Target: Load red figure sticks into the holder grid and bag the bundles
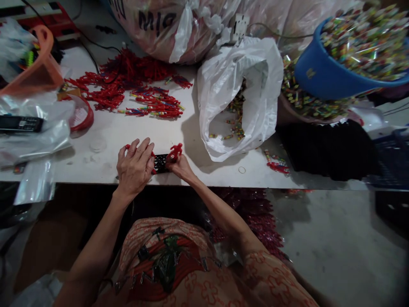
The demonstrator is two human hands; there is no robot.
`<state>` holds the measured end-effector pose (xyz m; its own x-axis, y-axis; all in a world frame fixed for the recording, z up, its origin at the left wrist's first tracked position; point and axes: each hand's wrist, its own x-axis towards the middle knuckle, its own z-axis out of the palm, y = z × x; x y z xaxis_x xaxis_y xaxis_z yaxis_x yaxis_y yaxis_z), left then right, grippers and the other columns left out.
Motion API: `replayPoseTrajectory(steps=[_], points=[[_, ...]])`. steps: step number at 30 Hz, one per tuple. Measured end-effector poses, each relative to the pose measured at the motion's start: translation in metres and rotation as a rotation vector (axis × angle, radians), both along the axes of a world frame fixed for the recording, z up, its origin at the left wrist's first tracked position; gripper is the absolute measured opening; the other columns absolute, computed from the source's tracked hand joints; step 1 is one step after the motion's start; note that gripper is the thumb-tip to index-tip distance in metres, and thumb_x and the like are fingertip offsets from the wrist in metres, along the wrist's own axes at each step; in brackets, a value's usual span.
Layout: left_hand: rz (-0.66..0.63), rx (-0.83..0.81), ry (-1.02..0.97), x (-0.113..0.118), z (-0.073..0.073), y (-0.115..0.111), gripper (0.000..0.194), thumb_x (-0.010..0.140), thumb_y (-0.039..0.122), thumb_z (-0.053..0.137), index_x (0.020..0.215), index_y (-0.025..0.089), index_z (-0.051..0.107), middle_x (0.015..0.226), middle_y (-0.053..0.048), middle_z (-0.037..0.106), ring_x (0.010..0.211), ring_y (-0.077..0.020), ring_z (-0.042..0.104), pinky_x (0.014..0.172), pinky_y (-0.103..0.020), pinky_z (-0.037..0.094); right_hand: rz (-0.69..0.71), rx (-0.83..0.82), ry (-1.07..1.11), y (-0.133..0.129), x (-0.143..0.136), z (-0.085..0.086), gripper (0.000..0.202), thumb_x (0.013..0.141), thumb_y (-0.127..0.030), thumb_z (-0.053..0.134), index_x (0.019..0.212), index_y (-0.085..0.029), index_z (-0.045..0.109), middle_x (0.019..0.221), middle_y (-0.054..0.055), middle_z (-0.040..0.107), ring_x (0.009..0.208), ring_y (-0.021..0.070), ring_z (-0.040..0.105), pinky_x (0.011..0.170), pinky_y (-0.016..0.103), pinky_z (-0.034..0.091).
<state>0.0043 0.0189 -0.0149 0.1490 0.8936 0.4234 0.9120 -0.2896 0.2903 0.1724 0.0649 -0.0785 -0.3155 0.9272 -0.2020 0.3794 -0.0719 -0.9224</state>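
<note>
My left hand (134, 168) lies over the left end of a black openwork strip (161, 163), its fingers stretched out and slightly bent. Bits of red plastic show at the edges of this hand; most of what is beneath it is hidden. At the strip's right end, my right hand (181, 167) is closed, with a small red plastic figure (175, 151) sticking up from its fingers. Behind my hands lie rows of red figures (159, 102), some with coloured wrapped tubes on them. A white plastic bag (211, 123) stands open to the right, with small colourful tubes (237, 128) inside.
A blue tub (315, 70) heaped with wrapped pieces stands at the back right, beside black cloth (326, 149). On the left are an orange basket (38, 74), a tape roll (86, 115), clear bags (41, 140) and a phone (21, 123). The table's front edge runs close to my body.
</note>
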Motion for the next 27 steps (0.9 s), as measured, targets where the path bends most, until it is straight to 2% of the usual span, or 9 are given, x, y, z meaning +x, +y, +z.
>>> replayPoseTrajectory(steps=[2,5,7,10,13,16,21,23,27], points=[[0.0,-0.001,-0.006,0.0,0.0,0.0,0.041,0.096,0.032,0.042,0.133,0.025,0.058,0.139,-0.007,0.059,0.131,-0.0278,0.052,0.109,-0.05,0.032,0.023,0.0,-0.132,0.0,0.01,0.005,0.018,0.063,-0.02,0.056,0.08,-0.02,0.053,0.066,-0.005,0.049,0.064,0.0138,0.045,0.061,0.025,0.036],[-0.002,0.001,-0.024,0.0,-0.001,0.0,0.042,0.095,0.031,0.042,0.135,0.027,0.056,0.139,-0.006,0.058,0.131,-0.0278,0.051,0.11,-0.051,0.031,-0.024,0.04,-0.219,-0.003,0.017,0.008,0.031,0.06,-0.019,0.058,0.09,-0.02,0.054,0.072,-0.004,0.053,0.066,0.0144,0.046,0.063,0.026,0.036],[-0.002,0.009,-0.028,0.0,-0.001,0.0,0.043,0.095,0.03,0.043,0.136,0.029,0.055,0.139,-0.006,0.058,0.131,-0.0273,0.051,0.11,-0.05,0.03,-0.037,0.038,-0.164,-0.003,0.014,0.004,0.029,0.061,-0.018,0.058,0.089,-0.02,0.054,0.072,-0.004,0.054,0.067,0.0141,0.048,0.064,0.025,0.038],[-0.007,0.013,-0.024,0.0,-0.002,0.0,0.043,0.095,0.03,0.043,0.137,0.029,0.054,0.139,-0.005,0.059,0.132,-0.0265,0.051,0.11,-0.049,0.03,0.034,0.012,-0.034,-0.004,0.001,-0.006,0.019,0.063,-0.017,0.059,0.08,-0.02,0.054,0.069,-0.005,0.054,0.066,0.0129,0.05,0.064,0.024,0.04],[0.002,0.007,-0.014,0.0,-0.002,0.0,0.043,0.094,0.03,0.044,0.135,0.028,0.055,0.139,-0.005,0.058,0.131,-0.0263,0.052,0.11,-0.049,0.031,0.088,0.066,-0.045,-0.006,-0.011,-0.009,0.015,0.063,-0.013,0.061,0.075,-0.019,0.055,0.072,-0.003,0.057,0.07,0.0138,0.054,0.068,0.025,0.043],[0.017,-0.008,0.016,0.002,0.0,-0.001,0.041,0.094,0.029,0.043,0.132,0.025,0.058,0.139,-0.006,0.059,0.13,-0.0262,0.052,0.109,-0.048,0.032,0.125,0.145,-0.142,-0.008,-0.014,-0.006,0.015,0.066,-0.012,0.063,0.079,-0.018,0.059,0.081,0.001,0.062,0.076,0.0163,0.057,0.072,0.027,0.044],[0.04,-0.041,0.052,0.005,0.003,-0.001,0.04,0.096,0.03,0.04,0.129,0.023,0.06,0.139,-0.008,0.059,0.13,-0.0257,0.052,0.108,-0.048,0.033,0.231,0.166,-0.384,-0.007,-0.012,-0.001,0.01,0.077,-0.019,0.063,0.087,-0.017,0.064,0.092,0.007,0.069,0.084,0.0205,0.062,0.073,0.028,0.045],[0.036,-0.032,0.059,0.005,0.003,-0.001,0.04,0.096,0.031,0.039,0.129,0.023,0.06,0.139,-0.007,0.059,0.131,-0.0258,0.052,0.108,-0.048,0.033,0.262,0.178,-0.49,-0.006,-0.014,0.005,0.014,0.079,-0.021,0.062,0.092,-0.016,0.066,0.098,0.01,0.07,0.088,0.0223,0.064,0.073,0.028,0.044],[0.036,0.002,0.057,0.004,-0.001,-0.002,0.041,0.097,0.039,0.039,0.13,0.025,0.059,0.139,-0.007,0.059,0.131,-0.0264,0.051,0.109,-0.048,0.032,0.377,0.207,-0.59,-0.005,-0.019,0.019,0.016,0.085,-0.019,0.056,0.095,-0.017,0.069,0.098,0.011,0.072,0.088,0.0231,0.067,0.07,0.027,0.043]])
